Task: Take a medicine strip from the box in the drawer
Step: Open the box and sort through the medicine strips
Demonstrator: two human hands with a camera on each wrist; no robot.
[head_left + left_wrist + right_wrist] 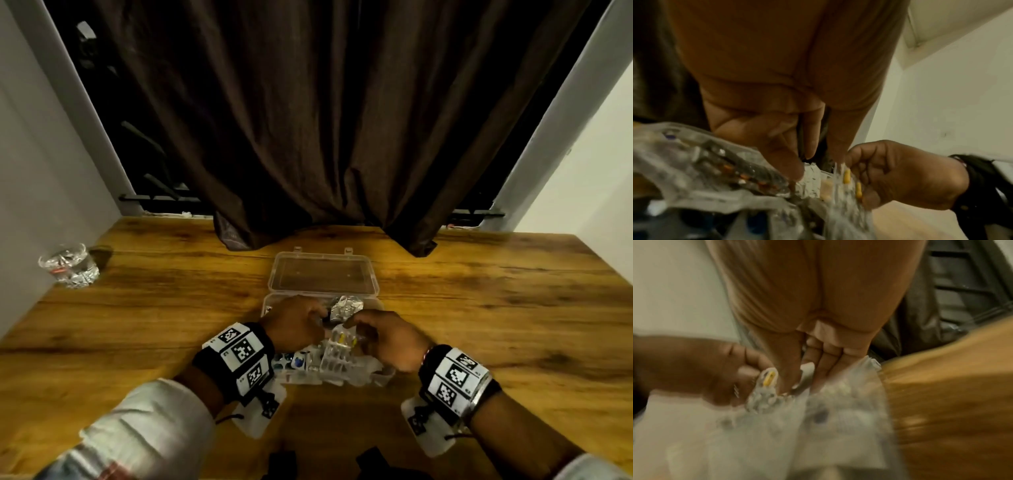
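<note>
A clear plastic box (270, 305) lies open on the wooden table, its lid (322, 274) flipped back. A crumpled silver foil strip (346, 305) lies inside it. Both of my hands meet over the box's near side. Between them is a clear medicine strip with yellow capsules (339, 344). My left hand (317, 320) has curled fingers at the strip's left edge (768, 379). My right hand (354, 323) curls round its right edge (851, 183). Several more strips (308, 366) lie piled under my hands at the box's front. Blur hides the exact finger contact.
A glass of water (68, 265) stands at the far left of the table (479, 308). A dark brown curtain (325, 137) hangs down onto the table's back edge behind the box. Dark objects (370, 459) sit at the near edge. White walls flank both sides.
</note>
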